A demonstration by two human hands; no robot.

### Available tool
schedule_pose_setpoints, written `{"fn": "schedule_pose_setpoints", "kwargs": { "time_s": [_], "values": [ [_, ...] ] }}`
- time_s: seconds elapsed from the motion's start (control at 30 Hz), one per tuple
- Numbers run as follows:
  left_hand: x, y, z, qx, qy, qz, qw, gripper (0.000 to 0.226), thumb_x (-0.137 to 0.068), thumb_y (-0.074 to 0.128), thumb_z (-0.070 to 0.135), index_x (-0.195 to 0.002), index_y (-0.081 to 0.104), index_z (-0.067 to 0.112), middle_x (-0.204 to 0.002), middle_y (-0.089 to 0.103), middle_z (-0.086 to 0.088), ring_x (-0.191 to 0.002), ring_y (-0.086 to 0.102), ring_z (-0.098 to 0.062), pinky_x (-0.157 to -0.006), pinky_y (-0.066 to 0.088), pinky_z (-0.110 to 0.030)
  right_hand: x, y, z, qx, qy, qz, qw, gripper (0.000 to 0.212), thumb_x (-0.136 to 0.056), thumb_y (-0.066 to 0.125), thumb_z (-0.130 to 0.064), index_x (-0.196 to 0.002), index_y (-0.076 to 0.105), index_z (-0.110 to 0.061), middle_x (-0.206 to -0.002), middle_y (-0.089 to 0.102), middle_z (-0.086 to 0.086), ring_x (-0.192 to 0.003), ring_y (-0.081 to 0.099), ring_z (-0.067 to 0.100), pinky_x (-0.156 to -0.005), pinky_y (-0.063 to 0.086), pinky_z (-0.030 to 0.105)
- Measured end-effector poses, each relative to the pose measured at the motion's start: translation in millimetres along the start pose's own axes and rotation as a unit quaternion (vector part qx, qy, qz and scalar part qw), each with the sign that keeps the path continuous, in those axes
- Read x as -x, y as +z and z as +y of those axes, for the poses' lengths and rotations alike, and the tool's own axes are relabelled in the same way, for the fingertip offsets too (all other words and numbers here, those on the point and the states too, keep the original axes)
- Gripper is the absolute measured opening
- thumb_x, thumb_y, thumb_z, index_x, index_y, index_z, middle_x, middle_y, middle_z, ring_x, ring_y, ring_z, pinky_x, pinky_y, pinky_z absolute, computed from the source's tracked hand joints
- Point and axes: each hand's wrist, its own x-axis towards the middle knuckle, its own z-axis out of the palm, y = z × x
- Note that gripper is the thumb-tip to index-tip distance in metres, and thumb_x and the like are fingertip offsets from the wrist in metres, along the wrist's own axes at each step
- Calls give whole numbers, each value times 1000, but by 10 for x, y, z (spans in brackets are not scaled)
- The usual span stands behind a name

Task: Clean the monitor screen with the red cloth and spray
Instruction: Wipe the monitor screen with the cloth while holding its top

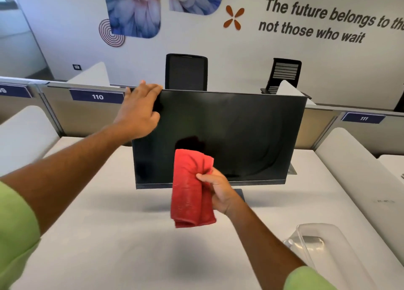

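A black monitor (240, 134) stands on the white desk, its screen dark and facing me. My left hand (140, 110) grips the monitor's top left corner, fingers over the upper edge. My right hand (218, 189) holds a folded red cloth (190, 189) in front of the screen's lower middle; the cloth hangs down past the bottom bezel, and I cannot tell whether it touches the screen. A clear plastic box (321, 243) at the near right holds what looks like a spray bottle, blurred.
The white desk (113, 224) spreads under the monitor. Padded white dividers rise at the left (24, 128) and right (349, 158). A low partition with number labels runs behind. Two black office chairs (185, 71) stand beyond it by a decorated wall.
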Motion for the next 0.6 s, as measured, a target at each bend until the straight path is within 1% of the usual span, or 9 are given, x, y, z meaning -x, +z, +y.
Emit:
{"fn": "schedule_pose_setpoints", "kwargs": {
  "time_s": [0.07,0.1,0.2,0.27,0.33,0.37,0.4,0.5,0.6],
  "values": [
    [188,127,272,37,23,49,998,77,-79,53,12,-153,32,13,-160,28,-5,-152,14,-30,-124,7,-54,88,-76,-145,-5,-13,-10,1000,34,-97,56,5,-127,67,-8,-110,77,16,-96,77,30,-84,65,44],
    [305,212,435,78,45,73,993,74,-78,52,11,-151,37,12,-158,33,-5,-151,20,-29,-124,12,-51,130,-108,-195,-3,-17,-11,1000,32,-98,56,3,-127,67,-8,-111,77,17,-98,77,32,-85,64,45],
    [677,534,891,286,45,92,953,48,-89,52,16,-137,51,12,-139,50,-3,-130,49,-19,-111,41,-38,240,-188,-318,-7,-43,-17,999,34,-100,57,-3,-133,65,-8,-115,76,19,-102,77,33,-86,65,46],
    [875,693,1107,442,-73,47,893,36,-100,53,33,-133,52,19,-129,56,2,-114,60,-9,-96,53,-32,296,-214,-394,-2,-64,-14,998,38,-101,57,-7,-138,63,-10,-119,77,17,-104,77,32,-86,65,44],
    [961,755,1232,569,-188,-54,799,44,-97,50,56,-130,53,28,-123,66,5,-108,67,-9,-87,58,-33,331,-237,-461,22,-82,2,996,39,-102,58,-11,-141,61,-13,-125,76,17,-107,77,32,-86,65,43],
    [969,771,1255,603,-214,-109,761,50,-92,47,65,-127,56,30,-119,70,7,-106,70,-11,-83,59,-34,339,-246,-487,40,-90,17,995,39,-103,59,-11,-142,60,-14,-129,74,17,-109,77,32,-86,65,43],
    [969,771,1268,615,-216,-151,743,54,-90,45,70,-124,59,31,-115,73,7,-103,71,-12,-81,60,-35,344,-259,-505,66,-101,40,992,39,-104,60,-12,-142,59,-18,-132,73,16,-111,76,31,-87,65,43],
    [933,767,1310,579,-208,-168,771,34,-98,51,53,-118,63,28,-111,75,5,-101,73,-15,-85,61,-44,331,-269,-475,184,-168,134,959,49,-106,63,-15,-147,45,-35,-135,68,4,-115,73,22,-93,64,43],
    [880,790,1370,537,-237,-141,797,20,-104,50,31,-119,62,25,-112,71,2,-103,70,-19,-89,59,-51,348,-242,-351,307,-271,231,882,62,-105,66,-18,-150,35,-47,-140,58,-6,-118,67,7,-101,58,36]
  ]
}}
